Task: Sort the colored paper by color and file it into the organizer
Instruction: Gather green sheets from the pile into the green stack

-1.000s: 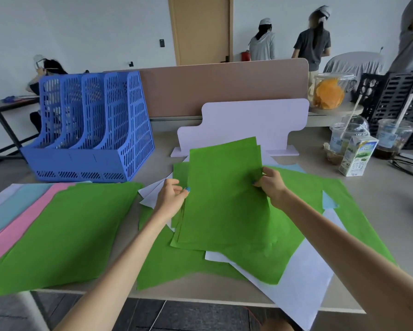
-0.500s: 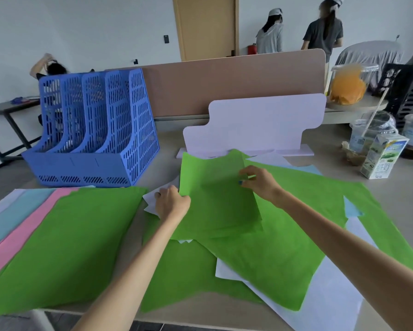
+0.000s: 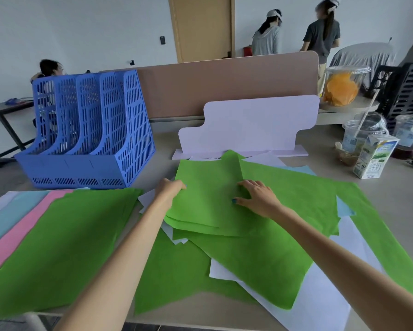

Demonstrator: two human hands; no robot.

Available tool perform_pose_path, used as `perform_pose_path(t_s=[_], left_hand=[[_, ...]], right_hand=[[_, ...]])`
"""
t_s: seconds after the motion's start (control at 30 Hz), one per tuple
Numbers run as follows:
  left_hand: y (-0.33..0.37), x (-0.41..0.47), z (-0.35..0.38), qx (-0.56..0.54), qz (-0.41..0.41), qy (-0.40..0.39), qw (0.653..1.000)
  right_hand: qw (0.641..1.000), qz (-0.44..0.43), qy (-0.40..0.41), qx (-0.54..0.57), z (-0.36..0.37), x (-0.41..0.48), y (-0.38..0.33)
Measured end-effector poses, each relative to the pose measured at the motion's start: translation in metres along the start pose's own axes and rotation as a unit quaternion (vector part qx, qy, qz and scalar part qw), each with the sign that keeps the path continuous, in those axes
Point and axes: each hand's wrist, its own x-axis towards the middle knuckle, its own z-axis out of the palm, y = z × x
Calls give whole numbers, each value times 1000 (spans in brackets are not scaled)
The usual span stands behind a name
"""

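A small stack of green sheets [image 3: 205, 199] lies on a loose heap of green, white and light blue paper [image 3: 284, 247] in the middle of the table. My left hand [image 3: 170, 188] grips the stack's left edge. My right hand [image 3: 256, 195] rests flat on the stack's right side with its fingers spread. A sorted pile lies at the left, with a large green sheet [image 3: 57, 240] on top and pink [image 3: 16, 232], light blue and white edges showing beneath. The blue four-slot organizer [image 3: 90, 132] stands behind that pile; I see no paper in it.
A white cut-out board [image 3: 248, 125] stands upright behind the heap, in front of a tan divider [image 3: 224, 87]. At the right are a milk carton [image 3: 374, 158], plastic drink cups [image 3: 358, 134] with straws and a jar [image 3: 343, 86]. Black crates stand far right. People are in the background.
The green stack, held up off the table a second ago, has been lowered onto the heap. My right hand went from gripping its edge to resting flat on it.
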Motion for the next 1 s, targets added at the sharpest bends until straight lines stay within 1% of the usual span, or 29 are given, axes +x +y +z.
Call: perform_pose_path(t_s=[0.07, 0.13, 0.2, 0.27, 0.33, 0.43, 0.6, 0.63, 0.7, 0.73, 0.77, 0.87, 0.9, 1.0], left_hand=[[0, 4, 0, 38, 3, -2, 999], [0, 2, 2, 138, 15, 14, 990], [0, -3, 5, 228, 26, 40, 972], [-1, -4, 9, 263, 24, 60, 963], [-2, -3, 12, 267, 11, 65, 962], [-1, 0, 16, 254, 2, 58, 965], [5, 2, 19, 235, 33, 47, 970], [5, 0, 19, 229, 29, 50, 972], [2, 1, 20, 208, 25, 61, 976], [1, 2, 19, 190, 22, 66, 979], [0, 1, 19, 167, 17, 68, 983], [0, 2, 15, 78, 6, 54, 995], [1, 2, 13, 46, 3, 48, 998], [0, 1, 10, -27, 24, 29, 999]], right_hand=[[1000, 0, 2, -1, 2, -1, 0], [1000, 0, 2, 2, 4, -2, 1], [1000, 1, 2, 7, 4, -3, 2], [1000, 2, -1, 20, 0, -4, 1], [999, 1, -13, 29, -4, -6, 0], [1000, -4, -14, 20, -2, -9, 0], [999, -11, -6, 38, 3, -14, 1], [999, -13, 7, 49, 1, -15, 3], [997, -4, 66, 38, -3, -14, 15], [996, 12, 88, 11, -5, -14, 23], [995, 33, 88, -18, -6, -15, 32], [994, 77, 49, -55, -10, -23, 49], [993, 76, 59, -63, -12, -26, 51], [984, 83, 136, -78, -25, -29, 50]])
